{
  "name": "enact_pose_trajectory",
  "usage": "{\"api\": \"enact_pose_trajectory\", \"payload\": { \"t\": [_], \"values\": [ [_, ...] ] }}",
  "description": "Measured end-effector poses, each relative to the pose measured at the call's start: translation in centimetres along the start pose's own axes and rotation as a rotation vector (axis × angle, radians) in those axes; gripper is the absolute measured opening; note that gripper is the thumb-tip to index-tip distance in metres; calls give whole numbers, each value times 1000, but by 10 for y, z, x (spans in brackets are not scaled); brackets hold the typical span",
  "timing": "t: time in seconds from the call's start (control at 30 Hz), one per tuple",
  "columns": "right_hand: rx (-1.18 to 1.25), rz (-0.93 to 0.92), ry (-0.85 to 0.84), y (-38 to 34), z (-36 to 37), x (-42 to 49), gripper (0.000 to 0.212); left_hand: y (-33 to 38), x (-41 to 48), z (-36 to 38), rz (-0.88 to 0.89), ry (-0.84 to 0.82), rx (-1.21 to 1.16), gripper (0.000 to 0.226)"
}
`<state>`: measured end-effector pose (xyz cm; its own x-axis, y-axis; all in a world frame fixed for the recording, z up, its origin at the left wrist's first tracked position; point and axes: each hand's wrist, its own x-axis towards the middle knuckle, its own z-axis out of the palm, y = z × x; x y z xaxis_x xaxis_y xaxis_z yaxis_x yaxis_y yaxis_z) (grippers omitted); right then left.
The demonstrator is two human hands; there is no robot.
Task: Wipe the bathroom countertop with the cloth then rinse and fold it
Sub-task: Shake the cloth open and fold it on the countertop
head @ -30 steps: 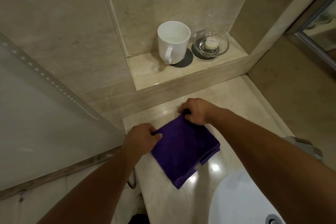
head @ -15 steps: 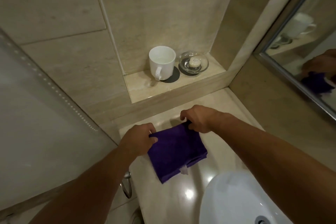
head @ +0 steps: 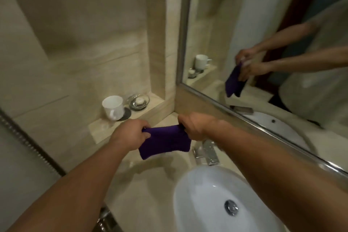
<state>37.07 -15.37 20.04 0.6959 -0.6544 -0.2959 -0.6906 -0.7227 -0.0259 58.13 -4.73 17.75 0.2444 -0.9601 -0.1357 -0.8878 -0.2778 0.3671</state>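
A folded purple cloth (head: 165, 140) hangs in the air above the beige stone countertop (head: 148, 190), just left of the chrome tap (head: 208, 151). My left hand (head: 130, 134) grips its upper left corner. My right hand (head: 194, 127) grips its upper right corner. The cloth's lower edge hangs free. The white basin (head: 212, 194) lies below and to the right. The frame is blurred by head motion.
A white mug (head: 113, 107) and a glass soap dish (head: 139, 100) stand on a raised ledge behind the cloth. A large mirror (head: 273, 34) covers the right wall and reflects my hands and the cloth. A frosted glass panel (head: 17, 156) borders the left.
Both hands lifted the cloth off the countertop and carried it right, toward the tap. The view swung up and right, bringing the mirror and basin into sight.
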Motion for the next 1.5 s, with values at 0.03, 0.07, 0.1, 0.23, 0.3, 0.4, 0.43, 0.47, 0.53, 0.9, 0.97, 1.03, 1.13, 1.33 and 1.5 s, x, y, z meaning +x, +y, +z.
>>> {"api": "enact_pose_trajectory", "payload": {
  "t": [0.03,0.07,0.1,0.23,0.3,0.4,0.43,0.47,0.53,0.9,0.97,1.03,1.13,1.33,1.5],
  "values": [
    [9,32,14,4,-7,-15,23,12,0,-5,40,-5,13,16],
    [14,60,26,8,-13,-32,25,24,1,-9,79,-11,25,16],
    [10,87,35,11,-19,-49,26,36,1,-12,122,-17,36,15],
    [-9,273,39,25,-31,-126,29,94,-5,-20,357,-35,110,12],
    [13,347,71,27,-32,-154,29,115,-8,-20,434,-46,125,12],
    [58,512,78,25,-23,-214,30,158,-29,-15,610,-66,138,10],
    [87,569,90,24,-19,-235,30,172,-37,-12,662,-78,137,9],
    [113,624,98,23,-14,-258,31,187,-47,-8,710,-96,130,7],
    [147,715,115,17,-5,-301,32,213,-71,1,792,-132,107,6],
    [256,1078,94,-22,53,-490,28,321,-200,69,1125,-257,129,14],
    [270,1093,103,-20,62,-510,26,335,-215,76,1148,-253,138,14],
    [280,1094,111,-16,67,-525,26,348,-225,81,1153,-255,145,18],
    [275,1088,113,-8,72,-542,29,365,-235,87,1139,-251,132,23],
    [276,1041,110,21,78,-557,32,385,-242,98,1102,-224,118,24],
    [299,1001,88,45,86,-550,33,392,-227,107,1066,-234,153,23]
  ]
}}
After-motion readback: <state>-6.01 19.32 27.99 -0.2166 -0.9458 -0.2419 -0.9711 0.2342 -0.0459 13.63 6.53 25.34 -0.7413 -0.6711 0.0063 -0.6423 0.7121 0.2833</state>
